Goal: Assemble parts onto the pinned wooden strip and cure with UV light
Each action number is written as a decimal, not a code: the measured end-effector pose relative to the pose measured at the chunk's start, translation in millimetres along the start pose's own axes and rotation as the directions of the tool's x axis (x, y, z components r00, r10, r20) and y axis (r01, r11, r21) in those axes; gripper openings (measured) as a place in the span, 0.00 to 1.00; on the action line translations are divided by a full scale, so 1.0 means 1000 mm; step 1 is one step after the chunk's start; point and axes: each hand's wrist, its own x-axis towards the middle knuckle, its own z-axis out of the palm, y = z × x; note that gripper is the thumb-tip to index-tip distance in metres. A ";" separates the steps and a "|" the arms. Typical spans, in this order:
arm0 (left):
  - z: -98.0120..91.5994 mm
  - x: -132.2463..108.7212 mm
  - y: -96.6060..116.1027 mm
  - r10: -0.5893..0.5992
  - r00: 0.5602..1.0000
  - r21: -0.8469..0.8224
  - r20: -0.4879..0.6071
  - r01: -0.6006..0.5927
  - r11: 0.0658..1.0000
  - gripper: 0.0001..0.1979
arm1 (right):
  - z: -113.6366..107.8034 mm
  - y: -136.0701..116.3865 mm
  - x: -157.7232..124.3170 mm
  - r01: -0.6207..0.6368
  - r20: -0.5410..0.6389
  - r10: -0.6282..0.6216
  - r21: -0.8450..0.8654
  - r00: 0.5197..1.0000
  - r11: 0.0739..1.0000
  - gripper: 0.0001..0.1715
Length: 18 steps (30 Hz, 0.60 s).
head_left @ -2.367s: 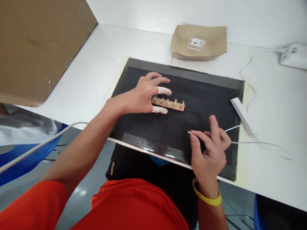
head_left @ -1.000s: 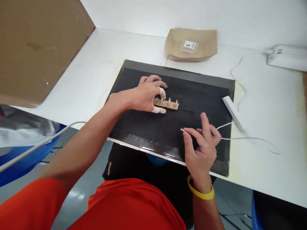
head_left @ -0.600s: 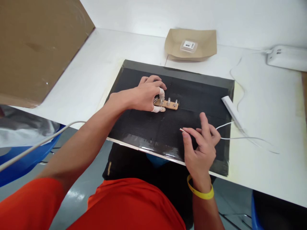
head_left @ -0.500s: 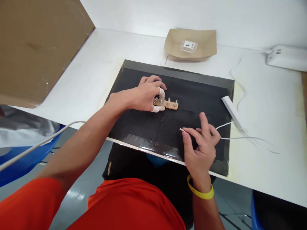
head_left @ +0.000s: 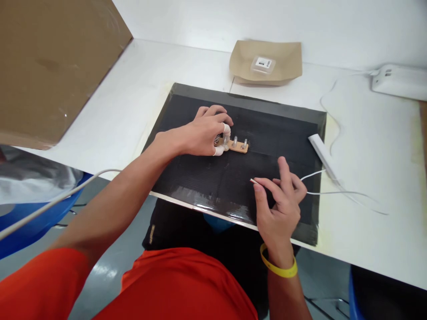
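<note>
A small tan strip with upright metal posts [head_left: 237, 146] lies on a black mat [head_left: 207, 178]. My left hand [head_left: 203, 133], with white cots on thumb and forefinger, pinches the strip's left end and covers part of it. Nearer the mat's front edge, my right hand [head_left: 280, 204] pinches the end of a thin white wire [head_left: 333, 192] between thumb and forefinger. The wire trails off to the right over the white table [head_left: 140, 93]. A yellow band sits on my right wrist.
A white bar [head_left: 322, 154] lies at the mat's right edge. A brown paper tray [head_left: 287, 62] holding a small packet stands behind the mat. A white power strip [head_left: 398, 80] is at far right, a cardboard box [head_left: 50, 66] at left, a blue bin [head_left: 33, 222] below it.
My left thumb and forefinger have curled from stretched out along the strip to a pinch at its left end. My right hand keeps hold of the wire end and stays in place.
</note>
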 end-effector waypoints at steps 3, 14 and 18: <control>0.001 -0.001 0.000 0.009 1.000 0.028 -0.014 -0.009 1.000 0.10 | 0.000 0.000 0.000 0.004 0.001 -0.004 0.004 1.000 1.000 0.07; 0.005 -0.003 0.005 0.033 0.997 0.084 -0.064 -0.028 0.996 0.08 | -0.001 0.001 0.000 -0.001 0.010 0.001 0.004 1.000 1.000 0.07; 0.005 -0.004 0.005 0.024 0.998 0.066 -0.051 -0.020 0.998 0.10 | -0.001 0.001 -0.001 0.006 0.008 -0.006 0.006 1.000 1.000 0.07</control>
